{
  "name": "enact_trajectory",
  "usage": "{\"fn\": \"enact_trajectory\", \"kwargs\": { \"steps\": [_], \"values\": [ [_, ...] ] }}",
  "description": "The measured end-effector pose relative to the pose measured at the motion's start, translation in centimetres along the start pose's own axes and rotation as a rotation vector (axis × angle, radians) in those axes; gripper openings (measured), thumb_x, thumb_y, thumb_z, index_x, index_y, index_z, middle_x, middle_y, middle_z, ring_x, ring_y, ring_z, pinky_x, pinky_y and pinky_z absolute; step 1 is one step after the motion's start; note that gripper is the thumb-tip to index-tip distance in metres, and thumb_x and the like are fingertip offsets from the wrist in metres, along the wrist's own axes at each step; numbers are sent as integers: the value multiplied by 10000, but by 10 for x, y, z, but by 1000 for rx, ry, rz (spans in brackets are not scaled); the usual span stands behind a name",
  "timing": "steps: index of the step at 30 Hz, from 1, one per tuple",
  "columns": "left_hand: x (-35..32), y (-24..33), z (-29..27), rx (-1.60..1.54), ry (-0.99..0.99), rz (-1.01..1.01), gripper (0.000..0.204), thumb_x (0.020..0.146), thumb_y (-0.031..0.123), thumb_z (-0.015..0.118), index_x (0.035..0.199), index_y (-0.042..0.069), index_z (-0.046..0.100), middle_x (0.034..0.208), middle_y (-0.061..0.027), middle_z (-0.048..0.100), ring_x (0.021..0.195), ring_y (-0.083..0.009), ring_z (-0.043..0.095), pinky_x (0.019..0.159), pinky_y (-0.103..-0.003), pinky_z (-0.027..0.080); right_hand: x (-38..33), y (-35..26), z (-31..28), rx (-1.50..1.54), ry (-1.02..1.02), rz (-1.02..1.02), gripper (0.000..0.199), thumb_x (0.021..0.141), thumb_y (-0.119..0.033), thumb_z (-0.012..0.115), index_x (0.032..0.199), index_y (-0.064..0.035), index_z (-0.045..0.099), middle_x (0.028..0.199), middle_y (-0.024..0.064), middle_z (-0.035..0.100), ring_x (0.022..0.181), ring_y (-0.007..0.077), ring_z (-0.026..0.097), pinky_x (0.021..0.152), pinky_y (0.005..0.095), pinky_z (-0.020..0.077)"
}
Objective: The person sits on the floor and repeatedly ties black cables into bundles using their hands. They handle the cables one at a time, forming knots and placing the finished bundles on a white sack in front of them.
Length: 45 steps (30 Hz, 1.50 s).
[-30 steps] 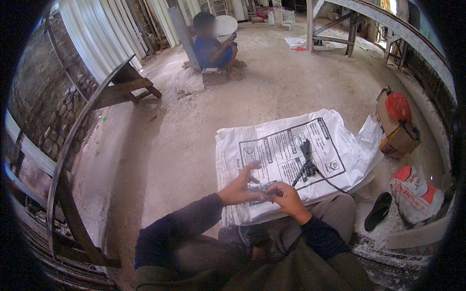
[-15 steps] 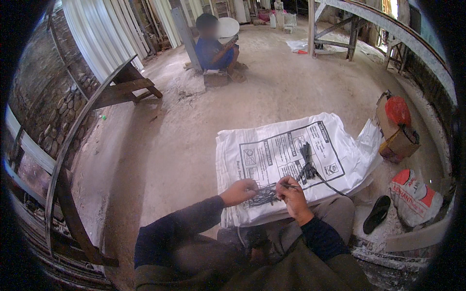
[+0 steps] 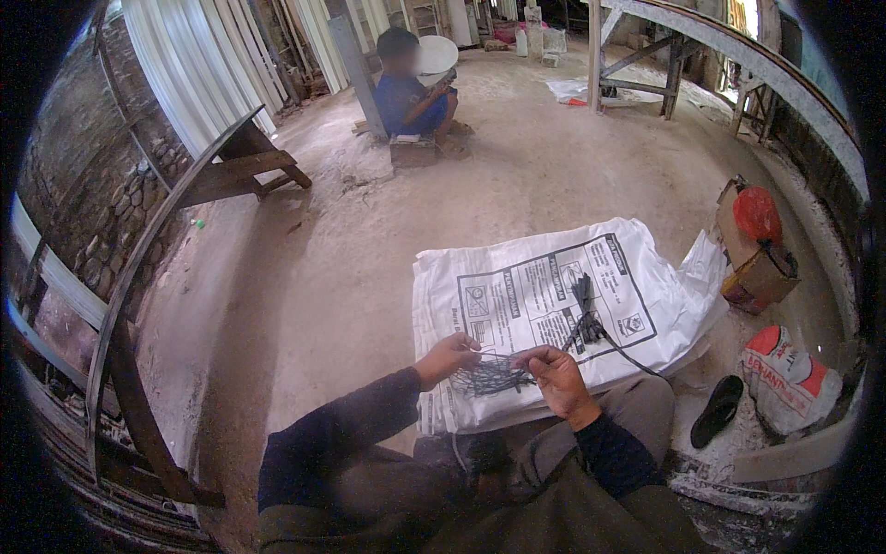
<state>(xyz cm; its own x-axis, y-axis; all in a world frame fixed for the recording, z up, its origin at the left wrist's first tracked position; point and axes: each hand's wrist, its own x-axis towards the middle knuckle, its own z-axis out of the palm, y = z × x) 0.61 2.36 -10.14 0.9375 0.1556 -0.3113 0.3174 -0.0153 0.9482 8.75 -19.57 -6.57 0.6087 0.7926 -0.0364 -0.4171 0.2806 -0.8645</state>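
My left hand (image 3: 448,359) pinches the left side of a loose tangle of thin dark strands (image 3: 496,377). At its right side my right hand (image 3: 559,382) is closed, thumb and fingertips together on the strands. One or two strands stretch across between both hands; whether they are string or wire I cannot tell. The tangle hangs over the near part of a flat white printed sack (image 3: 438,295), in front of my lap. Farther up the sack lies a dark bundled cord (image 3: 585,323), with a dark length running toward my right knee.
To the right are a black flip-flop (image 3: 717,409), a red-and-white bag (image 3: 789,383) and a cardboard box (image 3: 757,277) holding a red bundle (image 3: 756,214). A wooden bench (image 3: 240,168) stands left. Beyond, a person in blue (image 3: 411,103) sits by a post; a long table (image 3: 729,55) stands far right.
My hands have shifted slightly and the tangle looks more spread, with a strand now drawn across between the fingertips. The seated person and the sack stay as they were.
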Motion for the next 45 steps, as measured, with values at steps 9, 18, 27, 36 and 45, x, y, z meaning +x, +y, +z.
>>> {"fn": "enact_trajectory", "kwargs": {
  "steps": [9,18,27,36,45],
  "values": [
    [-22,33,6,-135,63,-35,434,730,37,597,1103,-26,384,804,-104,590,744,-160,570,709,-255,448,2,-7,-2,-460,57,-25,134,704,-44,671,788,0,576,699,41,597,652,84,539,595,210,426],
    [-42,99,53,66,-345,-9,459,747,7,606,1148,39,384,752,-19,538,729,-86,504,737,-218,394,10,6,-16,-1042,303,-143,365,650,-18,667,944,-57,453,602,41,492,549,150,499,538,284,407],
    [-22,58,25,181,-18,243,101,727,45,549,826,37,533,744,3,506,681,-72,479,609,-200,407,21,7,-43,-1156,352,-488,167,689,-38,589,855,-30,571,738,71,563,709,201,554,678,296,434],
    [-24,55,-4,275,328,138,117,708,92,604,771,4,560,704,-65,574,583,-111,553,516,-241,449,14,1,-27,-643,106,-88,153,766,-139,631,829,-5,595,747,27,588,698,88,516,644,217,402],
    [-22,49,2,578,290,222,204,716,164,626,783,-24,583,745,-120,602,640,-183,572,610,-298,452,6,-5,-11,-264,-309,35,174,756,-125,633,870,0,592,861,88,580,892,182,539,849,317,404]
  ]
}}
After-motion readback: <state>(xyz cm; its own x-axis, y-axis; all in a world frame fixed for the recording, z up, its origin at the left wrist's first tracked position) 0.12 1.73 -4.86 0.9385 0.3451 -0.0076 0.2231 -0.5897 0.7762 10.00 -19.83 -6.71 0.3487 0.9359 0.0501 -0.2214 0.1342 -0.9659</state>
